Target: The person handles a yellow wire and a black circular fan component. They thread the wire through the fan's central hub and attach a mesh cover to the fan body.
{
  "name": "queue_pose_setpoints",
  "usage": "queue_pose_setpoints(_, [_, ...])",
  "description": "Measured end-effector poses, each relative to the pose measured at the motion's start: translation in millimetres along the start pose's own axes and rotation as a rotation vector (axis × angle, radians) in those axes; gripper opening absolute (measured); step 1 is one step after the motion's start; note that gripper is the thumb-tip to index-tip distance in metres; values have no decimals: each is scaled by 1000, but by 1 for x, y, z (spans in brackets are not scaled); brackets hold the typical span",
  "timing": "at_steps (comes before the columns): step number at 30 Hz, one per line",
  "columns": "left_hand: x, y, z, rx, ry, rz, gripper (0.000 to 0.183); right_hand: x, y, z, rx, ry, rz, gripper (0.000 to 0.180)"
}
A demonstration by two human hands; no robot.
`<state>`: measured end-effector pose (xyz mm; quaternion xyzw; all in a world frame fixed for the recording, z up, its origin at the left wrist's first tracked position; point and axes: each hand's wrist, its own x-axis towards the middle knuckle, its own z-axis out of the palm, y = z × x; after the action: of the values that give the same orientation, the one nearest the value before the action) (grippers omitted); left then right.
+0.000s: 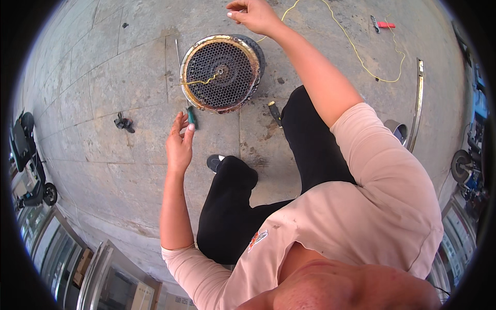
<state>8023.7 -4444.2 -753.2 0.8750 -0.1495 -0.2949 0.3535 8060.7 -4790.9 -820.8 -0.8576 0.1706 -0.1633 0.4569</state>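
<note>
A round, rust-stained metal body [217,77] with a honeycomb-patterned grille stands on the floor before me. A short yellow wire [201,81] runs from the grille's centre past its left rim. My left hand [180,145] is raised near the rim with its fingers apart, holding nothing visible. Just beyond its fingertips in view is the green handle of a screwdriver [192,118]; the round body hides part of its shaft. Beyond the body's far right side, my right hand [252,16] has loosely bent fingers, with nothing seen between them.
A black-and-yellow tool handle [275,114] lies by my right knee. Rightward are a long yellow cord [350,44], a red-handled tool [383,24], a metal strip [416,104] and a short cylinder [396,131]. A dark crumpled thing [124,123] lies left, with a scooter [35,166] beyond.
</note>
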Motion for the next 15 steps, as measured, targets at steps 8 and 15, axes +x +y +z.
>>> queue_pose_setpoints(8, [79,-21,64,-422,-80,-172,50,-113,90,-138,-56,38,362,30])
queue_pose_setpoints(15, [104,-9,62,-98,-172,-37,38,-234,136,-178,-79,204,564,32])
